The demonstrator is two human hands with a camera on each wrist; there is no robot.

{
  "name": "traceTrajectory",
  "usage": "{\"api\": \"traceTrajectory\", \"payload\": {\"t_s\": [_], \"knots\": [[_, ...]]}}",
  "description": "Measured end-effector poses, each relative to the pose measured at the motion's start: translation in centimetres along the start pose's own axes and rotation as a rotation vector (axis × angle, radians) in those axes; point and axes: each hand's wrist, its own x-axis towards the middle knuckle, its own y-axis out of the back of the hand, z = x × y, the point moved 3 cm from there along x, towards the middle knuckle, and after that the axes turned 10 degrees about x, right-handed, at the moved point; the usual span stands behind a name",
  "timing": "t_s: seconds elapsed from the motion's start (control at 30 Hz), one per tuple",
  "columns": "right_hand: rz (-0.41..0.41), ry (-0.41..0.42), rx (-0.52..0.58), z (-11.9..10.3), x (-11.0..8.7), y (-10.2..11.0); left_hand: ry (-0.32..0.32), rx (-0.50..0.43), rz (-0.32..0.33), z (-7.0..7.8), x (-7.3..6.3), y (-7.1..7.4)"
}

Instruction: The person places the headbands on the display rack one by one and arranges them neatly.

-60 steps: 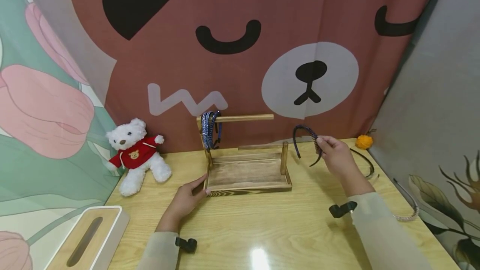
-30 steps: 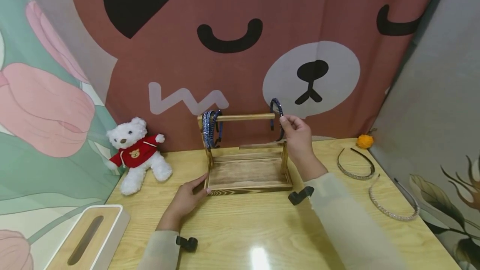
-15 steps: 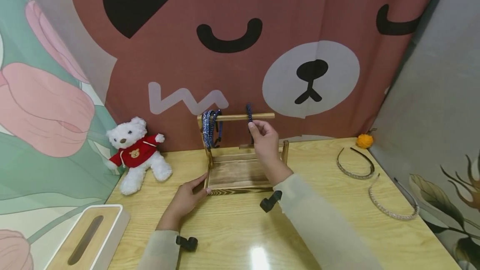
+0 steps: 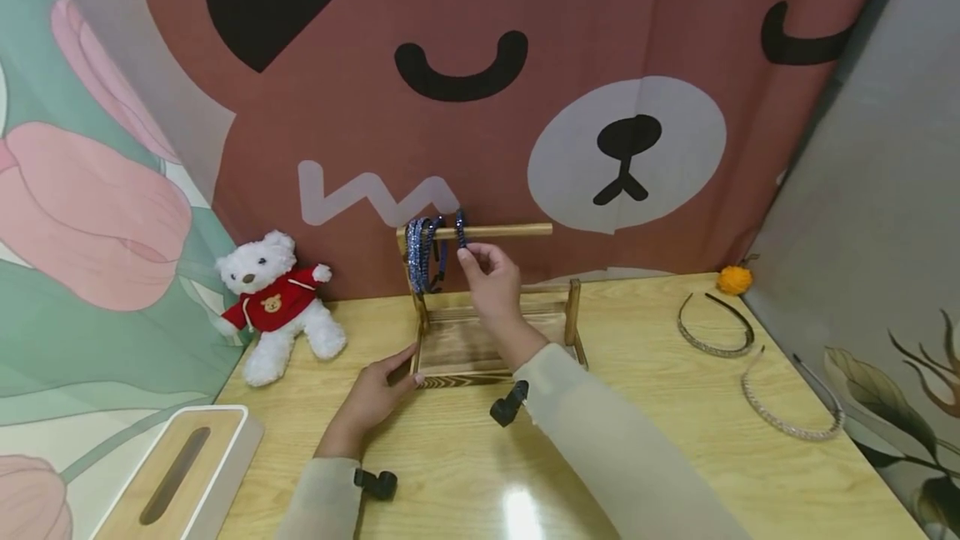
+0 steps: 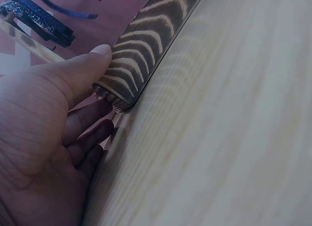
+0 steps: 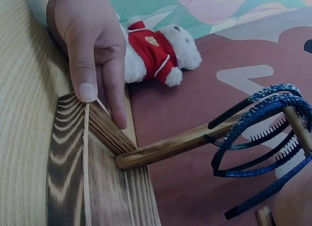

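Note:
My right hand (image 4: 497,283) pinches a dark blue beaded headband (image 4: 461,225) between thumb and fingertips, its arch over the horizontal rod (image 4: 517,230) of a wooden stand (image 4: 480,379). Just left of it, several glittery blue headbands (image 4: 417,255) hang bunched near the rod's left end; in the right wrist view, comb teeth show inside these headbands (image 6: 256,133). With the thumb on the front corner and the fingers along the side, my left hand (image 4: 375,394) holds the stand's tray. The left wrist view shows the thumb against the striped wood corner (image 5: 139,46).
Two more headbands, one with a dark band (image 4: 716,348) and one pale and beaded (image 4: 795,427), lie at the table's right. A white plush bear (image 4: 281,307) in a red top sits at the left, behind a tissue box (image 4: 180,473). An orange ball-shaped item (image 4: 733,279) stands far right.
My right hand has brought the dark blue headband from right of the stand onto the rod's free end, then leftward along it close to the other headbands. My left hand stays in place.

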Motion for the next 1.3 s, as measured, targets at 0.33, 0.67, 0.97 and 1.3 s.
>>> {"api": "traceTrajectory", "payload": {"t_s": [0.33, 0.67, 0.97, 1.3], "knots": [[-0.007, 0.008, 0.046, 0.3, -0.6, -1.5, 0.002, 0.024, 0.001, -0.1, 0.2, -0.1], [-0.026, 0.018, 0.071, 0.3, -0.9, -2.1, 0.009, 0.018, 0.005, 0.0, 0.2, -0.1], [-0.022, -0.004, 0.102, 0.2, -1.1, -2.3, 0.009, 0.014, 0.003, -0.1, 0.1, 0.0], [-0.163, -0.027, -0.033, 0.5, -2.1, 4.1, 0.026, 0.002, -0.003, -0.1, 0.0, -0.1]]}}
